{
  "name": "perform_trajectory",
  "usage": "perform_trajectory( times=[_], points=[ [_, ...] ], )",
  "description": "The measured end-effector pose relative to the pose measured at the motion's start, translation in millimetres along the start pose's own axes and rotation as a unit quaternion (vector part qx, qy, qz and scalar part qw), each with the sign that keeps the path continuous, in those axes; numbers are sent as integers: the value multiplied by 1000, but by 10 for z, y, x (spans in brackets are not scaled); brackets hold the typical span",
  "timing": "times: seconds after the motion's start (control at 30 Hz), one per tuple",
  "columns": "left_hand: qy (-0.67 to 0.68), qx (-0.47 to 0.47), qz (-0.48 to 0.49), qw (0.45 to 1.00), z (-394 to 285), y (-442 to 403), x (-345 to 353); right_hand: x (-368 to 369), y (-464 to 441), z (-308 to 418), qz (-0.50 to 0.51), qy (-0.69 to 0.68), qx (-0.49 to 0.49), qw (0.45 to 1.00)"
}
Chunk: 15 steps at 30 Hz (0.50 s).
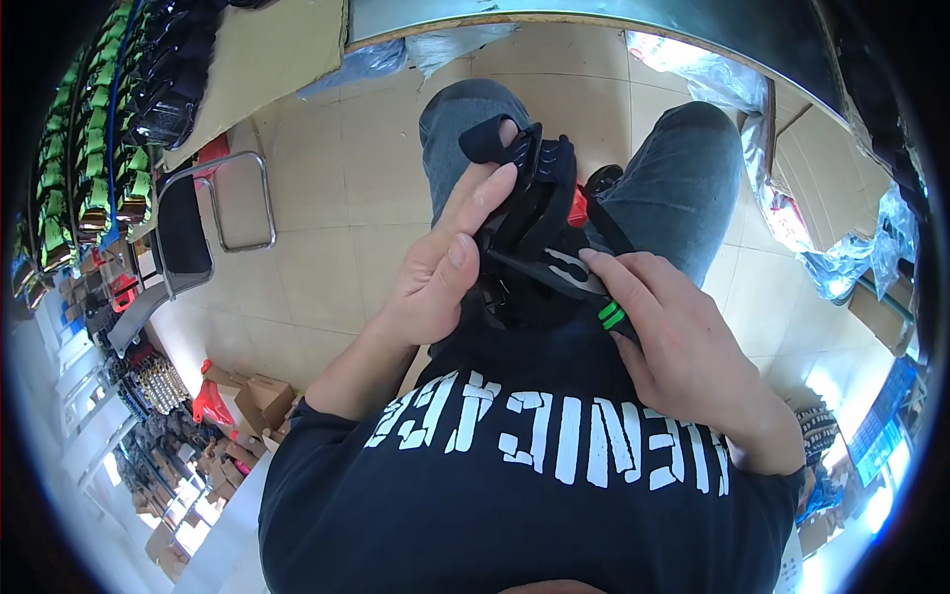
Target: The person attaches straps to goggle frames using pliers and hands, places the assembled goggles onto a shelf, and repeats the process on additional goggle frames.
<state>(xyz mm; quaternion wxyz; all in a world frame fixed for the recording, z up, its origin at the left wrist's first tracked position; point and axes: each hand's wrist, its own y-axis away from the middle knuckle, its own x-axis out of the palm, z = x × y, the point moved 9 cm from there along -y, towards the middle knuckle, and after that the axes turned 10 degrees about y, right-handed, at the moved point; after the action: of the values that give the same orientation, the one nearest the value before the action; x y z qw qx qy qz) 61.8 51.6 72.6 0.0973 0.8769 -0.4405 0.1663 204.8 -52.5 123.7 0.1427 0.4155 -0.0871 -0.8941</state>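
Note:
Above my lap I hold a black moulded plastic part with straps (529, 223), its exact kind unclear. My left hand (440, 267) grips its left side, with the thumb bent towards it and the fingers pointing away along it. A black band (482, 142) wraps one of the left fingertips. My right hand (683, 337) is closed on the near right edge, thumb and fingers pinching a flap with a grey-white patch (572, 269). Two bright green stripes (612, 316) show beside the right fingers. Something red is partly visible behind the part.
A work table (594, 12) crosses the far side. Strung green-and-black items (99, 139) hang at the left, near a metal-framed chair (183, 223). Cardboard boxes (265, 396) stand lower left; plastic-wrapped cardboard (826, 178) is at the right.

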Motion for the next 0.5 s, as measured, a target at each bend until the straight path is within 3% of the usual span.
perform_trajectory(
  times=[0.13,0.27,0.5],
  points=[
    [72,-18,-8,997,71,6,-19,45,19,-14,40,-4,24,999],
    [58,-8,-6,998,93,-18,6,92,45,-48,59,-19,37,997],
    [85,16,16,996,72,-111,10,-29,5,-77,-42,35,-18,998]
  ],
)
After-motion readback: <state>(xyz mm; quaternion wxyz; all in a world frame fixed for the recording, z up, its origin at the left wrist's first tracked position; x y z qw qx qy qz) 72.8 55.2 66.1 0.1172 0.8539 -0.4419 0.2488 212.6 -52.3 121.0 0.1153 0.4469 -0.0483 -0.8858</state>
